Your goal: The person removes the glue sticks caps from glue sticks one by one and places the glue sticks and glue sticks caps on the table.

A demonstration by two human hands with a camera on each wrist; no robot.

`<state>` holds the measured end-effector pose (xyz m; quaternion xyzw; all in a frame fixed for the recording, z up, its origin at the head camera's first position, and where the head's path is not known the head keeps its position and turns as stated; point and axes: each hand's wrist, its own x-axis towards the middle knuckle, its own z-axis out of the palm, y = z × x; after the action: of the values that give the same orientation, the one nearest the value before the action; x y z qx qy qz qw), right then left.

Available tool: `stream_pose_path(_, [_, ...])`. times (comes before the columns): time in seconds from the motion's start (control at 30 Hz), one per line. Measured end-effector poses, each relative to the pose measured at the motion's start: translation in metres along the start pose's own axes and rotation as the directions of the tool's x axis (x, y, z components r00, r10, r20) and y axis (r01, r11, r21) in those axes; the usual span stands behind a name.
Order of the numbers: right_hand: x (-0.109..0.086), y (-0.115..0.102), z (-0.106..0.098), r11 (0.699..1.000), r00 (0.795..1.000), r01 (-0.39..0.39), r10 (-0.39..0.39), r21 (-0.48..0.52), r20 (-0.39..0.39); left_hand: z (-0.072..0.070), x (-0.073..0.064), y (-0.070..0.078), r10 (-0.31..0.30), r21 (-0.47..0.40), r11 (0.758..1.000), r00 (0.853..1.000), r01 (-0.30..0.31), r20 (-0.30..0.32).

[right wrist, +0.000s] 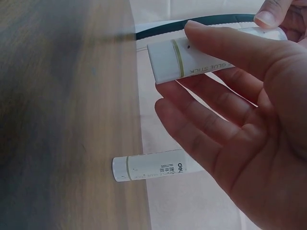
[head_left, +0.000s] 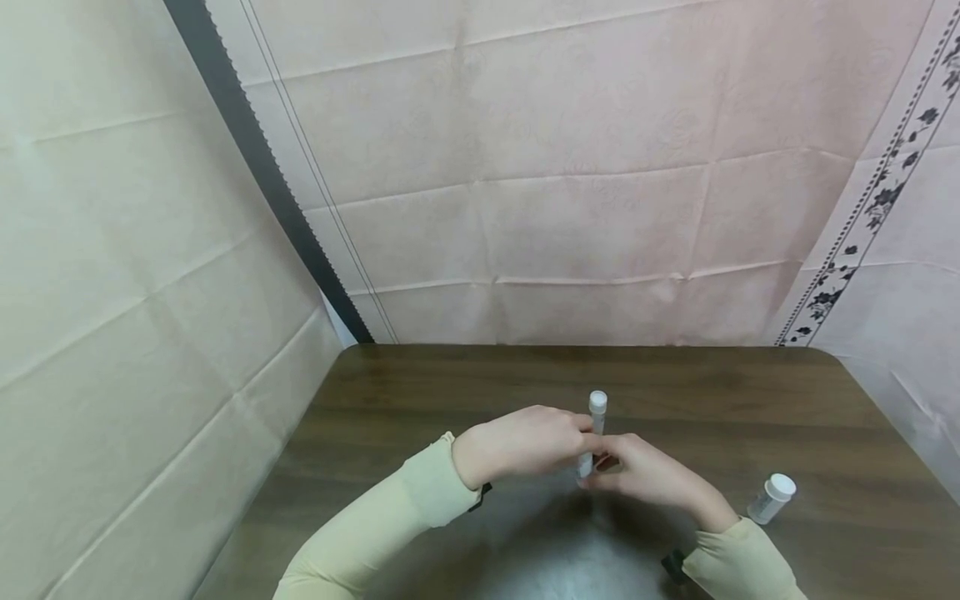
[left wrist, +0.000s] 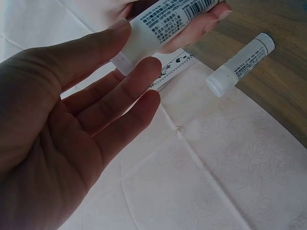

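Observation:
A white glue stick (right wrist: 163, 62) with a gold band is held between both hands, low over the table. My left hand (head_left: 525, 442) pinches its upper end between thumb and fingers; in the left wrist view its lower fingers stretch out loosely. My right hand (head_left: 652, 471) grips the lower part of the same glue stick (left wrist: 168, 24), thumb across the label. Just behind the hands a second glue stick (head_left: 597, 404) stands upright on the table, its lower part hidden in the head view. Its printed label shows on the glue stick (left wrist: 242, 64) in the left wrist view.
Another white-capped tube (head_left: 772, 497) stands beside the right forearm. The dark wooden table (head_left: 450, 375) ends at a pale hanging cloth (head_left: 570, 225) behind. More cloth (head_left: 150, 333) hangs along the left side.

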<state>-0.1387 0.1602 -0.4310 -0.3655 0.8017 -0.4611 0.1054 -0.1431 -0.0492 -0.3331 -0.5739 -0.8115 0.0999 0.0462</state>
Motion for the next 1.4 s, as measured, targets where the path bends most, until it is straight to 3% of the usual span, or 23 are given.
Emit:
stream_pose_path(0.33, [0.001, 0.002, 0.003, 0.996, 0.999, -0.001, -0.003, 0.093, 0.046, -0.005, 0.0, 0.001, -0.002, -0.048, 0.999, 1.0, 0.003, 0.021])
stream_pose_path(0.6, [0.002, -0.003, 0.001, 0.999, 0.999, -0.032, 0.032, 0.044, 0.016, -0.01, 0.0, -0.002, 0.01, -0.054, 0.999, 1.0, -0.009, 0.007])
stream_pose_path(0.93, [-0.001, -0.002, 0.0, 0.995, 0.998, -0.06, 0.057, 0.077, 0.036, -0.006, -0.001, -0.003, 0.028, -0.031, 0.999, 0.999, -0.029, -0.037])
stream_pose_path(1.3, [-0.005, -0.003, -0.002, 0.998, 0.998, -0.056, 0.056, 0.003, 0.015, 0.001, -0.001, -0.003, 0.05, -0.021, 0.998, 0.996, -0.051, -0.077])
stream_pose_path(1.4, [-0.006, -0.005, -0.003, 0.998, 0.998, -0.06, 0.06, 0.028, 0.017, 0.001, -0.001, -0.002, 0.049, -0.015, 0.999, 0.996, -0.05, -0.078])
